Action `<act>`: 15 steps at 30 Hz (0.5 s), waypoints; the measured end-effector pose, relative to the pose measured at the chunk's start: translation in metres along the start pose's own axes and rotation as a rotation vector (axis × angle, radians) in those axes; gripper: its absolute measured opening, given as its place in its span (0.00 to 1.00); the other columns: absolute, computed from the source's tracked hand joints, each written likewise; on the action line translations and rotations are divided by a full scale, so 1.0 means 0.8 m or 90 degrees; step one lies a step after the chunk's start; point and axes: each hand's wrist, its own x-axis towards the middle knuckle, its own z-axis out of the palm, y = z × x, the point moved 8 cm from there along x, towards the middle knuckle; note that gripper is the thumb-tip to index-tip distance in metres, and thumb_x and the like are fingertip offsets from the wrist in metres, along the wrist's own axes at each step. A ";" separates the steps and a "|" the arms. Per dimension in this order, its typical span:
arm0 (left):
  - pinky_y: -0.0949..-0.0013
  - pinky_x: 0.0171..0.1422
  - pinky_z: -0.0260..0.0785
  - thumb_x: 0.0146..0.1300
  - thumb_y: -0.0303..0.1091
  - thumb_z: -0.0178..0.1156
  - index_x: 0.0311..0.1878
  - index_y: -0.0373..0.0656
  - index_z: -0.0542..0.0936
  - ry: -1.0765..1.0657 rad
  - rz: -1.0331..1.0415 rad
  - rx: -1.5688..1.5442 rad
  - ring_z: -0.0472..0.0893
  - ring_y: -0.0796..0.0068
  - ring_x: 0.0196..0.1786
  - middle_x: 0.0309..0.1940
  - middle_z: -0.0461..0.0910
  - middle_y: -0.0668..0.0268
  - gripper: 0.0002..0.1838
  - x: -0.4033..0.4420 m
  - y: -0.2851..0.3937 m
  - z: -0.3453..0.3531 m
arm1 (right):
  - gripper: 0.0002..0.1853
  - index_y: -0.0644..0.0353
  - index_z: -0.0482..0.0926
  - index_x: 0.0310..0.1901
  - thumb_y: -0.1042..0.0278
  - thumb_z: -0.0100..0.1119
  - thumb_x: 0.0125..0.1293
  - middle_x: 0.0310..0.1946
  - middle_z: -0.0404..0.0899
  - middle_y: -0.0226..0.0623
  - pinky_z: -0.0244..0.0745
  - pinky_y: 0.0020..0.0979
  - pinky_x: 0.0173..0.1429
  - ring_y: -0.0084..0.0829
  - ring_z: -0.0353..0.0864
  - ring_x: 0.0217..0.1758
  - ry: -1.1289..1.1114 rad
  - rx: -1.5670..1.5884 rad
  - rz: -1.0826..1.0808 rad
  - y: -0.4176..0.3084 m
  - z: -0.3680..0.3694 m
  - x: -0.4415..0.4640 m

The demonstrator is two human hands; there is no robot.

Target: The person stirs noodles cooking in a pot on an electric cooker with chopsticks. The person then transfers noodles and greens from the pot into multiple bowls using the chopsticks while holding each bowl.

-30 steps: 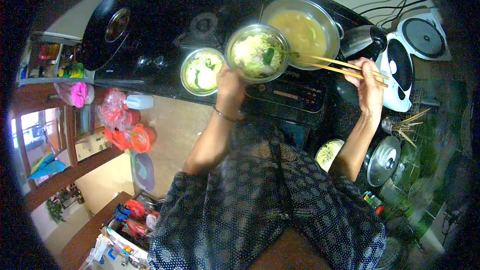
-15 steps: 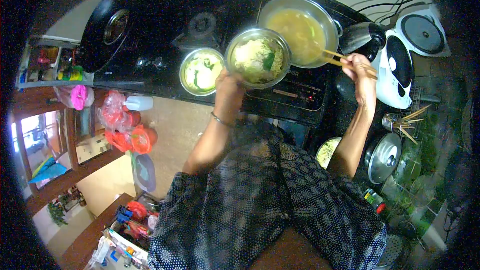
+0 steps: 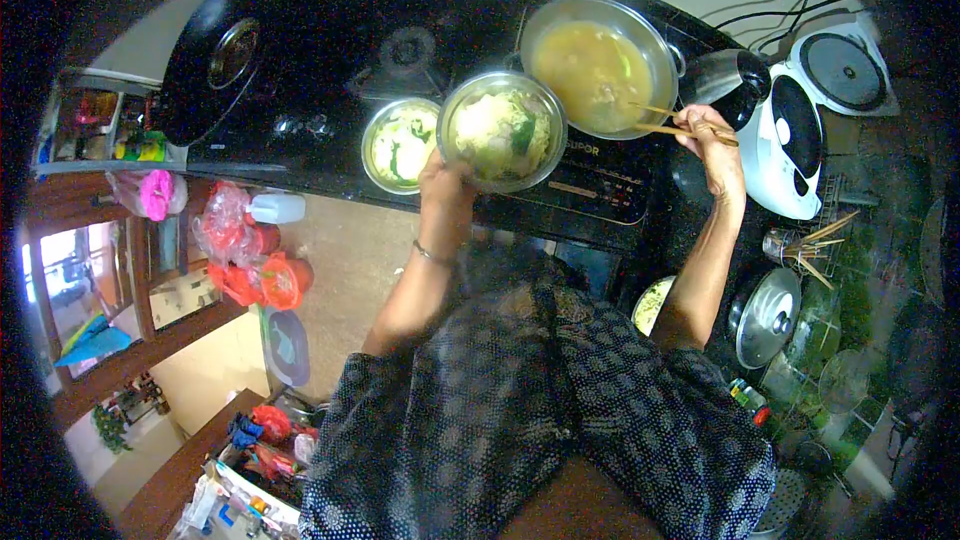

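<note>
My left hand (image 3: pixel 447 180) grips the near rim of a metal bowl (image 3: pixel 502 130) filled with noodles and some green leaves. That bowl is held up just left of a steel pot (image 3: pixel 600 65), which contains yellowish broth with a few bits in it. In my right hand (image 3: pixel 712 140) is a pair of wooden chopsticks (image 3: pixel 660 128), their tips over the pot's lower right part. A second metal bowl (image 3: pixel 402 145) with noodles and greens sits left of the held one, partly hidden by it.
A wok (image 3: pixel 225 50) stands at the far left of the stove. Right of the pot are a kettle (image 3: pixel 728 75) and a white appliance (image 3: pixel 790 155). Nearer me lie a chopstick holder (image 3: pixel 785 243), a pot lid (image 3: pixel 768 318) and another noodle bowl (image 3: pixel 652 305), partly covered by my arm.
My left hand and the held bowl have shifted slightly left and toward me, away from the pot. The chopsticks have swung to a flatter angle, their tips lower over the pot.
</note>
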 end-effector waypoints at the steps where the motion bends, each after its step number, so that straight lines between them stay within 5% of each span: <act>1: 0.62 0.58 0.72 0.53 0.14 0.45 0.57 0.34 0.71 -0.011 0.003 0.004 0.77 0.63 0.52 0.51 0.76 0.57 0.25 0.000 -0.001 -0.002 | 0.11 0.59 0.78 0.41 0.61 0.54 0.68 0.38 0.79 0.30 0.77 0.26 0.47 0.23 0.78 0.43 -0.019 -0.013 0.027 0.005 0.007 0.000; 3: 0.62 0.57 0.72 0.53 0.14 0.45 0.57 0.33 0.71 -0.025 0.008 0.006 0.77 0.63 0.52 0.51 0.76 0.57 0.25 0.001 -0.005 -0.004 | 0.11 0.56 0.78 0.43 0.58 0.53 0.68 0.41 0.78 0.28 0.76 0.27 0.48 0.22 0.75 0.47 -0.049 -0.002 0.041 0.022 0.024 0.005; 10: 0.63 0.52 0.76 0.53 0.18 0.45 0.58 0.33 0.70 -0.049 -0.039 0.051 0.79 0.62 0.49 0.50 0.77 0.56 0.25 -0.005 -0.008 0.009 | 0.11 0.62 0.76 0.40 0.61 0.53 0.69 0.37 0.78 0.33 0.80 0.27 0.44 0.26 0.79 0.40 0.146 0.212 -0.044 0.051 0.024 0.019; 15: 0.64 0.51 0.77 0.52 0.17 0.45 0.58 0.32 0.70 -0.023 -0.055 0.050 0.79 0.63 0.48 0.50 0.77 0.55 0.26 -0.013 -0.003 0.017 | 0.12 0.64 0.75 0.40 0.62 0.52 0.69 0.36 0.78 0.39 0.81 0.32 0.46 0.29 0.80 0.39 0.122 0.303 -0.058 0.054 0.002 0.022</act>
